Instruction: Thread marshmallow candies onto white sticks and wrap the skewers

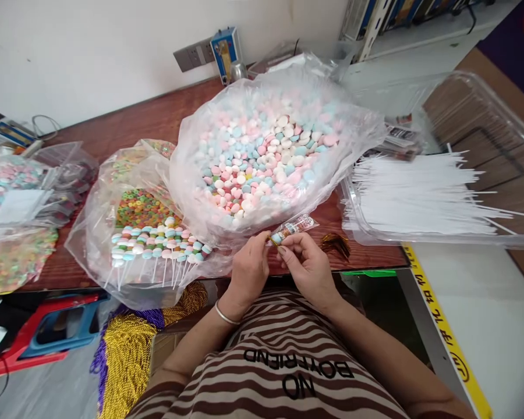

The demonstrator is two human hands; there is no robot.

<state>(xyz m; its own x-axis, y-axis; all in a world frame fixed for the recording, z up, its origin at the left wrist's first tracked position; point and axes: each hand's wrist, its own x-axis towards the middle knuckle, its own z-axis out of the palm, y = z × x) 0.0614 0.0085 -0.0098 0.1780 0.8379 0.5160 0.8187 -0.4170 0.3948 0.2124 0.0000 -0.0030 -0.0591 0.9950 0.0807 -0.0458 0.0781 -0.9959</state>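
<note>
Between my two hands is a small clear candy bag [294,227] with printing and pastel candies in it. Its neck points down toward my fingers, and a gold twist tie [272,240] shows there. My left hand [250,265] is closed, its fingertips pinching at the tie. With thumb and fingers pressed together, my right hand [309,267] grips the neck end of the bag. Just to the right, a bunch of loose gold twist ties [337,247] lies on the table. Fingers partly hide the neck.
A large plastic bag of pastel candies [262,157] stands behind my hands. On the left, candy sticks [157,247] lie on a bag of ring candies [142,206]. A clear bin [375,237] on the right holds white sticks [410,195]. The table edge is close to me.
</note>
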